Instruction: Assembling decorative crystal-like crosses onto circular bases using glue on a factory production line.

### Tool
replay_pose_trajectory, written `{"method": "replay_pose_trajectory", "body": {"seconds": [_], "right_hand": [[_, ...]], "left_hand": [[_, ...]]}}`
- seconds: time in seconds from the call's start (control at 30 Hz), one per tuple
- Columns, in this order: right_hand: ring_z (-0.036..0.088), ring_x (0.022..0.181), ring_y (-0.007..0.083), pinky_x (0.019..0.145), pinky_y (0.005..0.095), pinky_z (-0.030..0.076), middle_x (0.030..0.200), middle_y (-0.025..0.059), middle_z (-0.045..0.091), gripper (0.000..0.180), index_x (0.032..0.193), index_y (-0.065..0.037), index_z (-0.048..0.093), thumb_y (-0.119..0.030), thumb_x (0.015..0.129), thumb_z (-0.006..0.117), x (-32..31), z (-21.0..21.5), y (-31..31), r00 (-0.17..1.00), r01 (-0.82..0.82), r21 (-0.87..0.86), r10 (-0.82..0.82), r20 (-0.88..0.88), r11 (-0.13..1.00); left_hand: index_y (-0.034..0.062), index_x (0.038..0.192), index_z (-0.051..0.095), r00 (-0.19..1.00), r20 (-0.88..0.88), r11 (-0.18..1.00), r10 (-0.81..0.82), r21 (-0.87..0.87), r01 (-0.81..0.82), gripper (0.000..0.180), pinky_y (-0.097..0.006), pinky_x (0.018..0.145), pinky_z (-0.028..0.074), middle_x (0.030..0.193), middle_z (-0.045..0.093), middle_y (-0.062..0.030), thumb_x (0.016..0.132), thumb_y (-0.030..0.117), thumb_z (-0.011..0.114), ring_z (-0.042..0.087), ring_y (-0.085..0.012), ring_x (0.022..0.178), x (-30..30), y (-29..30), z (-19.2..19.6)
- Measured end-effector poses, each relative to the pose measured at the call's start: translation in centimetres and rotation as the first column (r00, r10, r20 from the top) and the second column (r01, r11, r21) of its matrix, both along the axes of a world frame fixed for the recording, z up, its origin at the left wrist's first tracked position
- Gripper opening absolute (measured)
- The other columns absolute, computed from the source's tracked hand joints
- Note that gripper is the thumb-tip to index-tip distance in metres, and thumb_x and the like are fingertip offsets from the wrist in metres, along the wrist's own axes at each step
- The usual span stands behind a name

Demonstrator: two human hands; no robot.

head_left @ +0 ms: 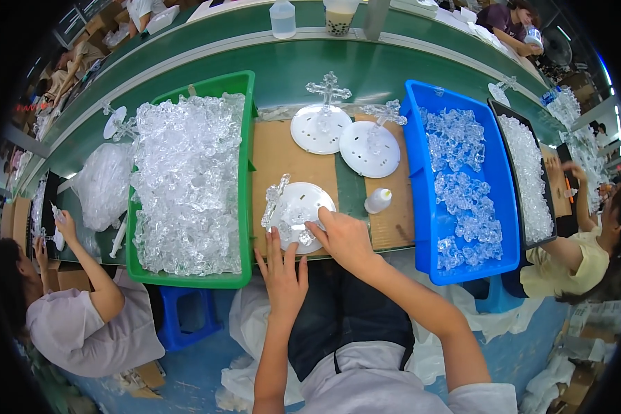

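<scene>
Disc (pixel 315 198): on cardboard (pixel 276 152), by desk's (pixel 352 193) near edge.
Left hand (pixel 284 279): fingers apart, at disc's near side.
Right hand (pixel 348 241): at disc's right; can't tell if pinching.
Fingertips (pixel 276 236): best kept light, steady.

You can read no words or numbers here. Low on your right, 1 pale sheet (pixel 600 316) carries what looks like grey print, too small and blurred to make out. At your far left, 1 red squiggle (pixel 33 107) may be lettering; it stays unreadable.
</scene>
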State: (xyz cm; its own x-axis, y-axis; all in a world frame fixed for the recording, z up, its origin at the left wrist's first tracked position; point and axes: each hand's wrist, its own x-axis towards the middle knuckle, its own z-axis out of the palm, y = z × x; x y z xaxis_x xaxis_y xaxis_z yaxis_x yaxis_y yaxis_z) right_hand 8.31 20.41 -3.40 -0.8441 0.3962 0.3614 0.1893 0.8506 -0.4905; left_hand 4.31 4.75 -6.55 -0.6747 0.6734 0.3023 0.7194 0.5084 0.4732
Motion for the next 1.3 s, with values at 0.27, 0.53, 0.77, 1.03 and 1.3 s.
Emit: {"method": "replay_pose_trajectory", "body": {"seconds": [0.27,0.53,0.77,1.03,1.3], "right_hand": [[0.058,0.053,0.0335,0.046,0.0401,0.043,0.062,0.015,0.057,0.03,0.078,-0.003,0.047,-0.027,0.086,0.063,0.7,-0.8,-1.0,0.997,0.058,-0.175,-0.065,-0.035,0.983],[0.058,0.053,0.033,0.045,0.0402,0.043,0.062,0.0144,0.057,0.029,0.077,-0.004,0.047,-0.027,0.086,0.063,0.7,-0.7,-1.2,0.995,0.083,-0.142,-0.09,-0.044,0.986],[0.058,0.055,0.0336,0.046,0.0409,0.043,0.063,0.0137,0.058,0.028,0.079,-0.005,0.047,-0.028,0.087,0.062,0.4,-0.3,-0.7,0.994,0.107,-0.1,-0.103,0.037,0.989],[0.058,0.057,0.0343,0.046,0.0414,0.042,0.063,0.0134,0.058,0.031,0.081,-0.005,0.049,-0.032,0.085,0.063,0.7,-0.8,-0.1,0.996,0.088,-0.085,-0.087,0.014,0.992],[0.058,0.075,0.0202,0.065,0.0301,0.046,0.082,0.0076,0.058,0.052,0.11,-0.003,0.049,-0.015,0.07,0.08,5.6,0.2,1.5,0.75,0.49,-0.237,-0.544,-0.376,0.839]], "left_hand": [[0.0042,0.112,0.056,1.0,0.003,1.0,0.015,-0.021,-0.015,0.027,-0.059,0.107,0.017,0.144,0.031,-0.0251,0.087,0.016,0.058,0.027,-0.0388,0.136,0.1,0.0,0.1],[0.0047,0.111,0.058,0.999,0.029,1.0,0.014,0.003,-0.014,0.027,-0.06,0.107,0.017,0.144,0.031,-0.0237,0.086,0.016,0.059,0.028,-0.0377,0.136,0.0,0.1,0.0],[0.0049,0.115,0.058,0.999,0.034,0.999,-0.002,-0.043,0.004,0.03,-0.062,0.107,0.013,0.145,0.031,-0.0206,0.087,0.018,0.058,0.027,-0.0352,0.137,0.3,0.2,0.6],[0.0227,0.122,0.06,0.991,0.04,0.991,0.13,0.005,-0.131,0.036,-0.058,0.105,0.021,0.133,0.046,-0.0179,0.086,0.025,0.062,0.041,-0.0329,0.126,0.2,2.1,0.7],[0.0206,0.113,0.067,0.978,-0.013,0.978,0.206,0.028,-0.206,0.032,-0.051,0.105,0.026,0.122,0.054,-0.0163,0.082,0.019,0.067,0.047,-0.0307,0.12,0.4,2.1,0.9]]}}
